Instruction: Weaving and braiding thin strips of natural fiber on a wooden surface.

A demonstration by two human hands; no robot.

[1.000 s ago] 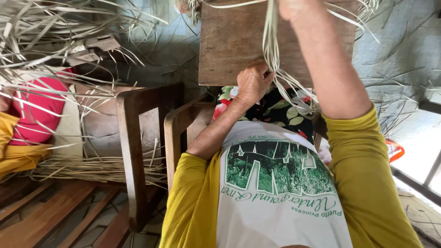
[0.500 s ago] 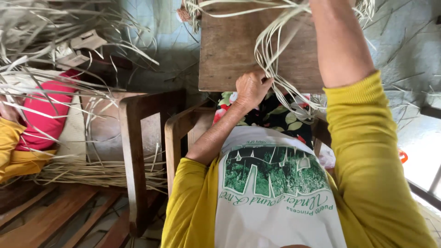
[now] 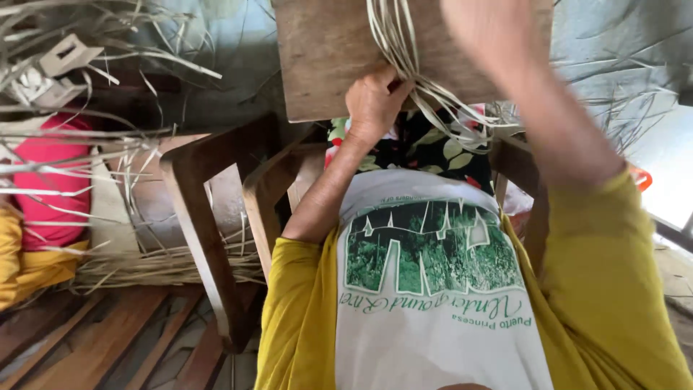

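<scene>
The left hand (image 3: 373,101) is closing its fingers on a bundle of pale straw strips (image 3: 404,54), which is lying against a wooden board (image 3: 325,50) at the lap. The right hand (image 3: 491,29) is raised and blurred; I cannot tell its grip. A wooden chair (image 3: 209,217) is standing beside.

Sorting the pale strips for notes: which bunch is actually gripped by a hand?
The looped bundle of strips on the wooden board, pinned by the left hand; the floor pile lies untouched.
</scene>
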